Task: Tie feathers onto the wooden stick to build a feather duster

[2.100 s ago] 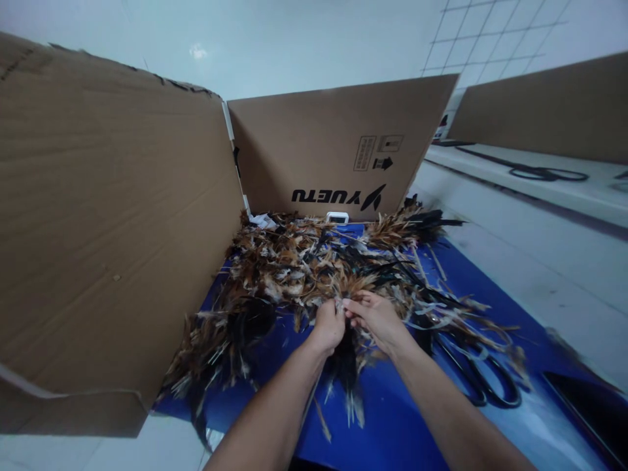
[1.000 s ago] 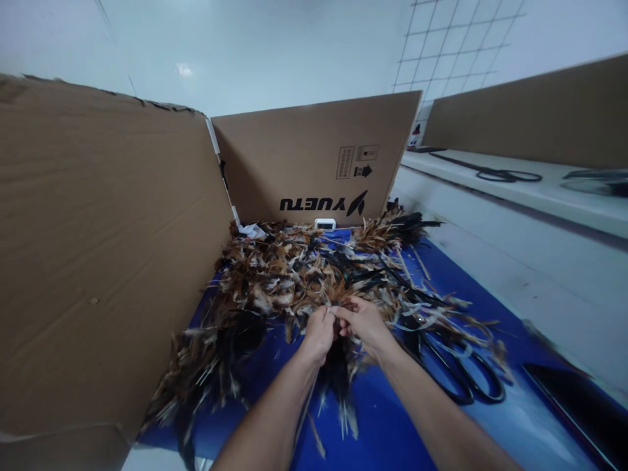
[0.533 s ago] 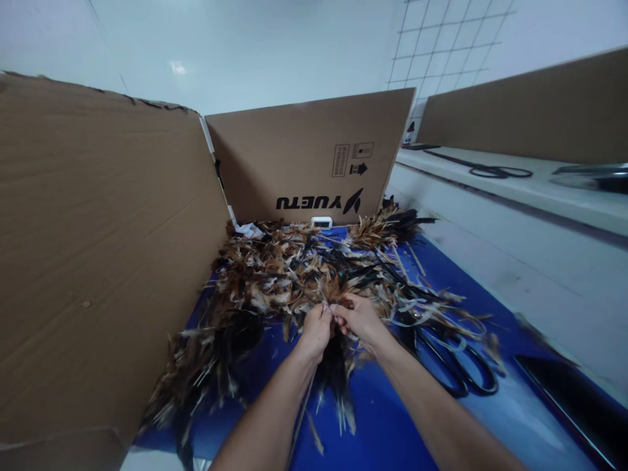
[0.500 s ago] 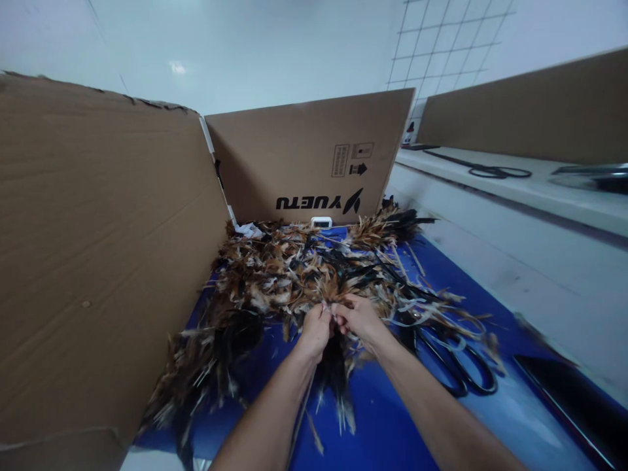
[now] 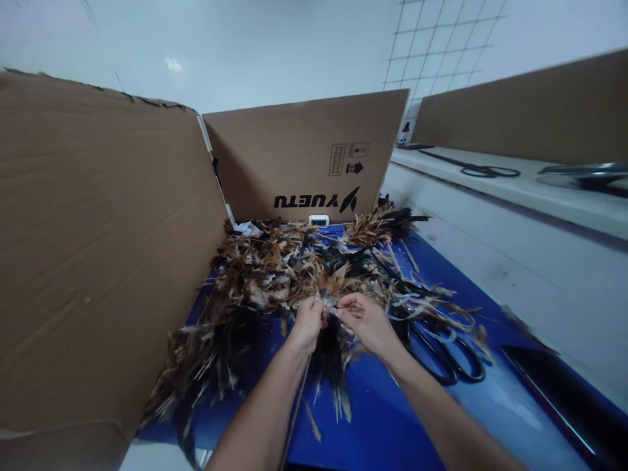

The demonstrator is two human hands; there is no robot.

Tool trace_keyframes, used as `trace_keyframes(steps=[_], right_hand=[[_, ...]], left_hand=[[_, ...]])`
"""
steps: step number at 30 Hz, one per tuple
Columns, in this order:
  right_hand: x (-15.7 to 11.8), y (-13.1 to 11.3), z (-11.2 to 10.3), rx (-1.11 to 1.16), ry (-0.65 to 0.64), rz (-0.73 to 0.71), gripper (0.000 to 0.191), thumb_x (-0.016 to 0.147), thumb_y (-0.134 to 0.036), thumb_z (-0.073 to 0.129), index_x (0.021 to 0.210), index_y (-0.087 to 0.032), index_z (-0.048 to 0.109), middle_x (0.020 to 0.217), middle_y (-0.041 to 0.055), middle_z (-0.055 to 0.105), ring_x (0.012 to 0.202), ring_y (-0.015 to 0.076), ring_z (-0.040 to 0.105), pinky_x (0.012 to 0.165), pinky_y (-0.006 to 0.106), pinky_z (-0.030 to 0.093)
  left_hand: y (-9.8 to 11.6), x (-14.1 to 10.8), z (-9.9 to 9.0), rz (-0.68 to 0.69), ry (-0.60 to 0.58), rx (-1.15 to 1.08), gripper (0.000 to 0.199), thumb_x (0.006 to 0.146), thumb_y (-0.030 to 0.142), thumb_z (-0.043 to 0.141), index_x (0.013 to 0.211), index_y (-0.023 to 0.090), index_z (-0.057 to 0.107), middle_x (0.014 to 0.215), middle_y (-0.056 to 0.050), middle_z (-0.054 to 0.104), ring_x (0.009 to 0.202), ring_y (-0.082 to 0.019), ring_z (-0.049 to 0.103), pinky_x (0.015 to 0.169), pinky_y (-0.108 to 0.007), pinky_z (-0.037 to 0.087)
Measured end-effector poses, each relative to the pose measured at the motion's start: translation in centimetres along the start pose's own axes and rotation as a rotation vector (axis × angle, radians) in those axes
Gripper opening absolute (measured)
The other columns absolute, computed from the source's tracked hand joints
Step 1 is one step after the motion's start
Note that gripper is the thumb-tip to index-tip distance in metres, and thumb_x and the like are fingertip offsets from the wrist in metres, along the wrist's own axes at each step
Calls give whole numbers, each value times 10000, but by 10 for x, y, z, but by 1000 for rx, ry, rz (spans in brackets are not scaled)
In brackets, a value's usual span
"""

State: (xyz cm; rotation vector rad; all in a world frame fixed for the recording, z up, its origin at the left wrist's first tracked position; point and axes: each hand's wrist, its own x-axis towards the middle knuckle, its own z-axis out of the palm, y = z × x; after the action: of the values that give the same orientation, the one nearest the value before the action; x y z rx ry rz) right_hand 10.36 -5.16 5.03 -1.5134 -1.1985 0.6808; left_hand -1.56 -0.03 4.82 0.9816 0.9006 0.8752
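My left hand [image 5: 309, 322] is closed around the top of a thin stick [image 5: 295, 425], which runs down along my forearm. Brown feathers [image 5: 330, 280] fan out just above that fist, and dark feathers hang below it. A short whitish strip [image 5: 332, 311] spans the small gap between my hands. Its right end is pinched by the fingertips of my right hand [image 5: 362, 319]. The spot where strip, feathers and stick meet is partly hidden by my left fingers.
Loose feathers [image 5: 260, 268] cover the back of the blue table [image 5: 373, 418]. Black-handled scissors [image 5: 473, 366] lie right, near a dark flat object [image 5: 554, 399]. Cardboard panels [image 5: 275, 150] stand left and behind. A small white display device [image 5: 318, 221] sits at the back.
My right hand has drawn slightly away to the right from my left, and the whitish strip now shows between them. The view has shifted a little.
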Motion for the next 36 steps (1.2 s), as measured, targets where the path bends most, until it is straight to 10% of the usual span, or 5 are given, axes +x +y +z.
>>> trace_keyframes(steps=[10, 24, 36], right_hand=[[4, -7, 1, -81, -153, 108, 243, 658, -366, 552, 576, -142, 600, 492, -16, 516, 482, 96, 418, 482, 223, 310], [-4, -6, -2, -313, 81, 43, 313, 672, -441, 549, 531, -173, 627, 430, -31, 448, 447, 95, 368, 445, 221, 239], [-4, -19, -2, -155, 118, 77, 133, 573, -229, 530, 491, -171, 617, 418, -25, 458, 442, 98, 382, 446, 223, 261]], left_hand=[[3, -5, 0, 53, -75, -15, 182, 653, 300, 537, 614, 150, 443, 523, 34, 421, 452, -44, 337, 406, -170, 171], [-3, -9, 10, 114, -41, 246, 129, 738, 280, 474, 671, 173, 452, 541, 49, 387, 467, -70, 332, 441, -178, 232], [-5, -28, 21, 537, 119, 846, 159, 798, 131, 393, 827, 175, 543, 797, -85, 571, 754, -194, 518, 743, -297, 375]])
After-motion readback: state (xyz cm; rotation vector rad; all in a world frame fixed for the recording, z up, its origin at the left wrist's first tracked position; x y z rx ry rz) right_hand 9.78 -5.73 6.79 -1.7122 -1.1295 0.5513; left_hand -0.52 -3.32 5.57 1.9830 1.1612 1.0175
